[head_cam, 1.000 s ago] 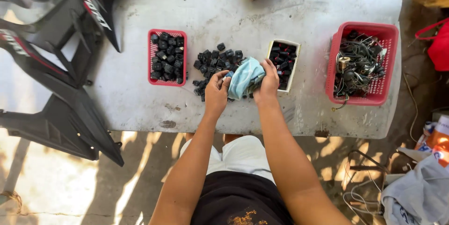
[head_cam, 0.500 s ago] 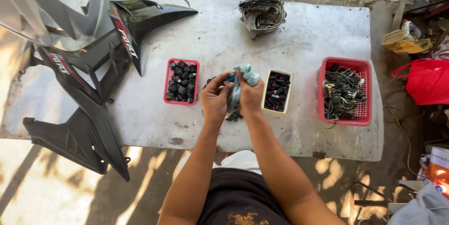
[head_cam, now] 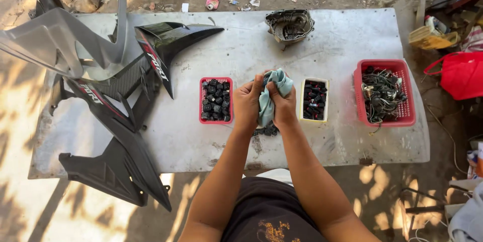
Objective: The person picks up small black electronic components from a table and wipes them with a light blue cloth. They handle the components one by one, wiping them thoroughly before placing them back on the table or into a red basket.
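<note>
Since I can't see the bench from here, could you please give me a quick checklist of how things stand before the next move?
1. Both hands on the cloth: ok. Left hand and right hand grip the light blue cloth together.
2. Part inside the cloth: cannot tell, the folds hide it.
3. Loose black parts under the hands: ok, lying on the metal table.
4. Small red basket of black parts: ok, upright, left of the hands.
5. Cream tray: ok, right of the hands.
6. Large red basket of wiring: not ok, a wire hangs over its near rim.
</note>
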